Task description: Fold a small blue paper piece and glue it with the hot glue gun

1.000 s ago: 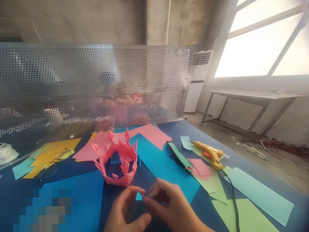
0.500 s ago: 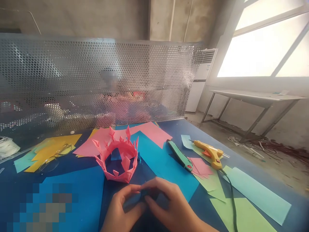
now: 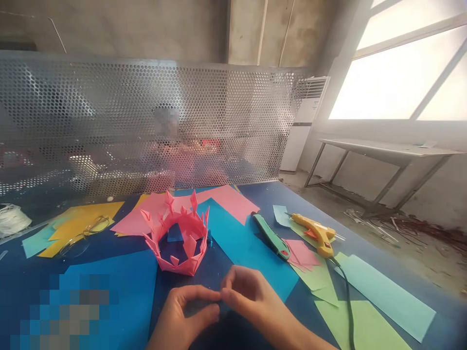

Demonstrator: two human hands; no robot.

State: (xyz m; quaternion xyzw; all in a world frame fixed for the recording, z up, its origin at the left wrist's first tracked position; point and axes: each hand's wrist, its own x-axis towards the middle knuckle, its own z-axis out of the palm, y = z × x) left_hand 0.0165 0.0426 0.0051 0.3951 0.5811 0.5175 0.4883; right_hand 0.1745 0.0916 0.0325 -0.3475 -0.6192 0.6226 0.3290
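Note:
My left hand (image 3: 184, 311) is near the front of the table, its index finger and thumb apart with nothing visible between them. Beside it, my right hand (image 3: 250, 294) pinches thumb against fingers. Their fingertips meet, and whatever the right hand may hold is too small or hidden to make out. Just beyond the hands stands a pink folded-paper crown (image 3: 178, 267) with pointed tips. Blue paper sheets (image 3: 241, 238) lie to either side of it.
A green utility knife (image 3: 270, 237) and a yellow hot glue gun (image 3: 318, 233) with a black cord lie right. Green paper (image 3: 365, 323) is closer. Glasses (image 3: 84, 236) rest on yellow paper at left. A perforated metal panel (image 3: 233, 126) edges the table; a person sits behind it.
The small dark blue piece seen between my fingers is out of sight. My left thumb and index finger have parted, and my right hand has shifted slightly right into a pinch.

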